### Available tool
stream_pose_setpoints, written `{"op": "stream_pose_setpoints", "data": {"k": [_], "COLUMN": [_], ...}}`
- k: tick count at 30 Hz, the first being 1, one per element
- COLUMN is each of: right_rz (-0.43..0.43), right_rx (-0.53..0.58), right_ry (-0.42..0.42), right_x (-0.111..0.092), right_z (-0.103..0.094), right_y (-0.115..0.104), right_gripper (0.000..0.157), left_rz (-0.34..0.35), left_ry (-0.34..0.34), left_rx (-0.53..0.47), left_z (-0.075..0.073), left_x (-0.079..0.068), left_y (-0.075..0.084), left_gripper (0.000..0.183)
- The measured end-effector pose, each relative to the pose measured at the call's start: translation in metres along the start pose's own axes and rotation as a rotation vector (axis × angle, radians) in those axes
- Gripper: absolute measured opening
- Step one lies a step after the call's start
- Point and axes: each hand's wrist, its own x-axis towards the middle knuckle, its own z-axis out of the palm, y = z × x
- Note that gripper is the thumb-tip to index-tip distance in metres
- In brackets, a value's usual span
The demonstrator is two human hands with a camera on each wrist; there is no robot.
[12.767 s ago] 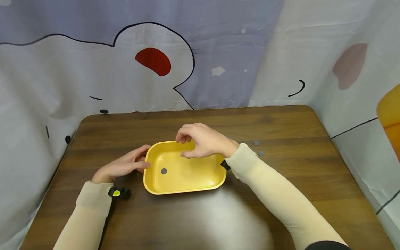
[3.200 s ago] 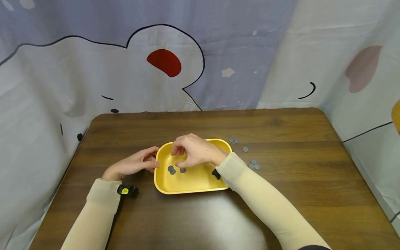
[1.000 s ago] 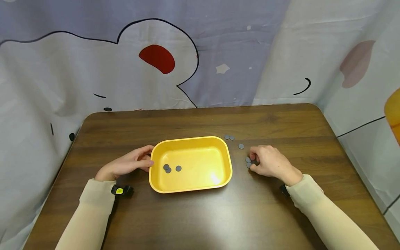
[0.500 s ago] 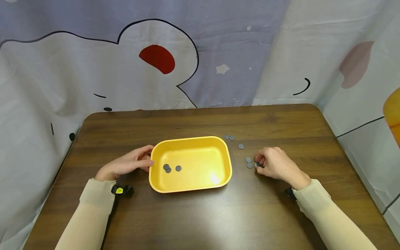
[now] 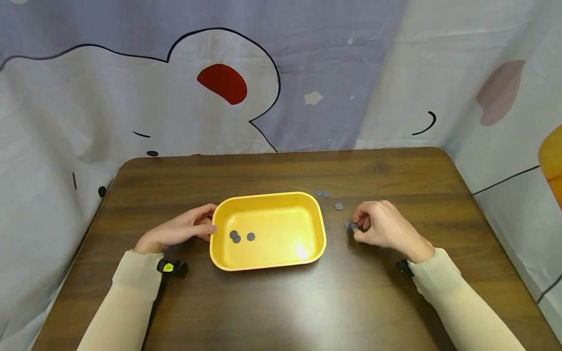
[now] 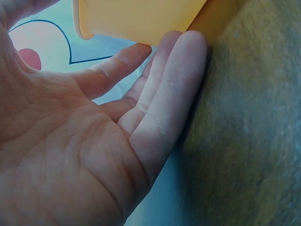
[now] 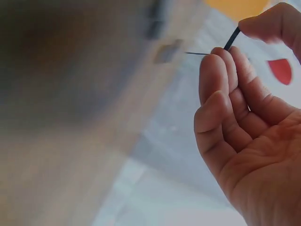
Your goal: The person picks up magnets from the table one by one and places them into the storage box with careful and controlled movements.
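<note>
The left hand holds the left end of a yellow tray, thumb over the rim and fingers against the outer wall. In the left wrist view, fingertips meet the tray wall. To the tray's right, the right hand pinches a small flat grey disc between thumb and fingers; the right wrist view shows this disc edge-on. Close by its fingertips lies another grey disc. Three grey discs lie in the tray's left part, two of them overlapping.
Beyond the tray's right corner, two grey discs lie side by side on the wooden table, with a single disc nearer the right hand. A patterned curtain hangs behind the table and along its sides.
Earlier the right hand was over the tray, where discs rose from one to three. It then went to the loose discs, shifted right, and has now come back left, pinching a disc. The left hand stays.
</note>
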Motion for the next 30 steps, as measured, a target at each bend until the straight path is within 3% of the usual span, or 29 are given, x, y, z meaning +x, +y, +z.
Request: {"op": "stream_pose_setpoints", "data": {"k": [7,15,21,27,30], "right_rz": [-0.153,-0.286,-0.375,-0.446,-0.443], "right_rx": [0.054,0.157,0.189,0.22,0.208], "right_ry": [0.065,0.031,-0.015,-0.141,-0.199], "right_x": [0.034,0.079,0.107,0.131,0.142], "right_z": [-0.016,-0.017,0.004,0.032,0.049], "right_y": [-0.044,-0.095,-0.125,-0.152,-0.16], "right_gripper": [0.017,0.014,0.011,0.012,0.012], "left_rz": [-0.031,-0.01,-0.024,-0.03,-0.03], "left_ry": [0.009,-0.014,-0.007,-0.008,-0.011], "left_rx": [-0.008,-0.017,-0.003,-0.006,-0.019], "left_z": [0.0,-0.001,-0.002,-0.002,-0.001], "left_x": [-0.002,0.002,0.002,0.002,0.003], "left_y": [0.0,-0.002,-0.001,0.001,0.002], "left_gripper": [0.057,0.056,0.056,0.054,0.056]}}
